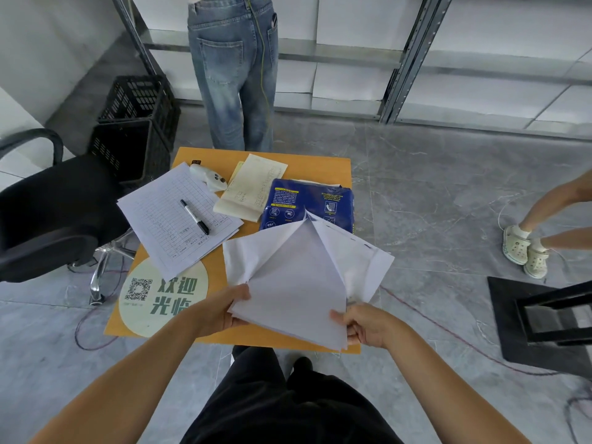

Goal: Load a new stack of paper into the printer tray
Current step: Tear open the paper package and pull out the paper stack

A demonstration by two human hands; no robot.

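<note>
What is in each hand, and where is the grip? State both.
Both hands hold one stack of white paper. The left hand pinches its near left corner; the right hand grips the near right edge, fingers on top. The sheets fan upward.

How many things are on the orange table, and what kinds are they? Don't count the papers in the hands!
Blue paper pack: 1
Black marker: 1
White gadget: 1
Printed form pile: 1
Cream notepad: 1
Round sticker: 1
Total: 6
</note>
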